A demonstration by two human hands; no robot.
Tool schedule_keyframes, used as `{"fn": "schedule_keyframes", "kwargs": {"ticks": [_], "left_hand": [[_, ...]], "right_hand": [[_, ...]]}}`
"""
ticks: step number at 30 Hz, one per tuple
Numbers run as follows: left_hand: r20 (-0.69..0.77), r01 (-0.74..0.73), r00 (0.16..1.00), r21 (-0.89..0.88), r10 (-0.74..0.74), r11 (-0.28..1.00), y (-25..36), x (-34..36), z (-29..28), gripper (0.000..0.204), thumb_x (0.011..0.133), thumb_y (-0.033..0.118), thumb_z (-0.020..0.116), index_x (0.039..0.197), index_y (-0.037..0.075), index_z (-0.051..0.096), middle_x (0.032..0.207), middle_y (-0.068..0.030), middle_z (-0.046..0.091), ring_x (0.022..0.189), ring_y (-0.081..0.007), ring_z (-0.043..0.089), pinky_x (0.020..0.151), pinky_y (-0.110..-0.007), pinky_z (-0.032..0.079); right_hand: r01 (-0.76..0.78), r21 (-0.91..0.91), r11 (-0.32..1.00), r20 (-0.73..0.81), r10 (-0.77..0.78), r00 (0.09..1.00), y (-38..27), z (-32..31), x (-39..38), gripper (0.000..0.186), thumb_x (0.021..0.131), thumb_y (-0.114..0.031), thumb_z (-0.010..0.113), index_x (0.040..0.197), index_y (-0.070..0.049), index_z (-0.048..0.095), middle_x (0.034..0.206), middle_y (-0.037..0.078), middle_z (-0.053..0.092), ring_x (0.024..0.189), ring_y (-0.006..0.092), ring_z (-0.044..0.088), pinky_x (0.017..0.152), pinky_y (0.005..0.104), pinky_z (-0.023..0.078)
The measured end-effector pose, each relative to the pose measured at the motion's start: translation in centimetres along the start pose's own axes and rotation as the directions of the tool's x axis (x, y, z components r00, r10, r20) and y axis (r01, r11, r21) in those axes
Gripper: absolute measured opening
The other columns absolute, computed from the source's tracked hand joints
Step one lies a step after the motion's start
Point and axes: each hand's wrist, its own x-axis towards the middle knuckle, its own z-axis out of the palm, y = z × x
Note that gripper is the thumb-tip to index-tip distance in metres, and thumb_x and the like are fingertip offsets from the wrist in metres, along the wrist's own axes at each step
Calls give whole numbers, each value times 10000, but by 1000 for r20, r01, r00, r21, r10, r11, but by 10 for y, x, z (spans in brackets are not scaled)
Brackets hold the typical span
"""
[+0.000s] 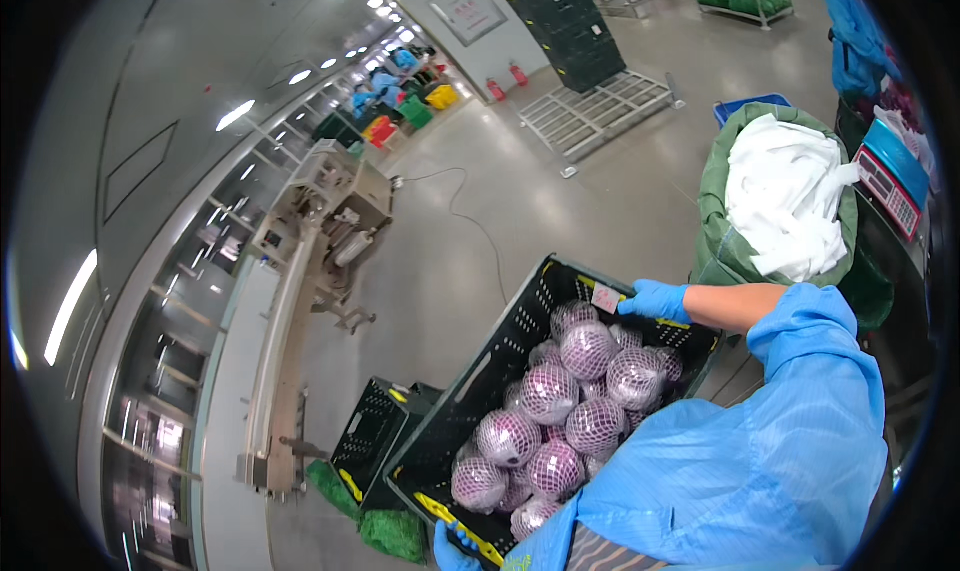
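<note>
A dark green plastic crate with perforated walls is tilted in front of my body. Inside it lie several round purple balls, each wrapped in pale netting; they look like produce, though I cannot tell the kind. My right hand, in a blue glove, is closed on the crate's far right end by its yellow handle, next to a small pale label. At the lower left end my left hand, also gloved in blue, holds the crate by the other yellow handle. My sleeve and body cover the crate's near side.
Another dark crate and green net bags stand on the floor at left, beside a long conveyor machine. To the right are a green sack of white material and a scale. Stacked crates sit on a metal pallet.
</note>
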Motion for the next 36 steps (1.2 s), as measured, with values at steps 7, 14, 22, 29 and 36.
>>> {"fn": "schedule_keyframes", "kwargs": {"ticks": [7,14,22,29,36], "left_hand": [[15,-56,998,278,54,959,96,245,132,301,950,432,555,805,170,587,593,51,505,489,-88,433,462,-257,333],[169,-63,985,503,-27,862,195,339,210,283,934,421,568,832,163,623,616,49,528,514,-91,469,485,-254,379],[433,-97,882,551,-184,829,284,450,383,153,915,260,607,849,126,637,622,26,526,497,-84,450,470,-241,377],[552,-174,707,742,-442,648,327,573,533,128,869,238,625,848,114,646,643,12,551,516,-102,467,483,-257,387],[617,-305,507,782,-602,544,305,631,679,177,880,300,642,880,129,593,654,22,555,501,-85,450,466,-245,384]], "right_hand": [[-194,121,974,-103,206,973,-27,-75,114,583,770,-399,710,1105,68,608,1149,219,617,936,269,585,824,383,473],[-224,336,915,-388,351,852,-80,-59,111,565,823,-372,676,1175,58,574,975,152,607,861,228,551,763,378,459],[-194,560,806,-562,541,626,-186,-44,96,448,830,-351,687,1109,-26,558,846,54,559,761,148,511,678,301,441],[-123,674,729,-683,678,273,-218,20,103,292,881,-312,622,1029,-73,541,836,32,514,710,122,465,647,290,415],[-1,725,689,-686,721,98,-212,39,125,215,880,-309,629,963,-143,518,703,-25,449,572,72,411,517,231,346]]}}
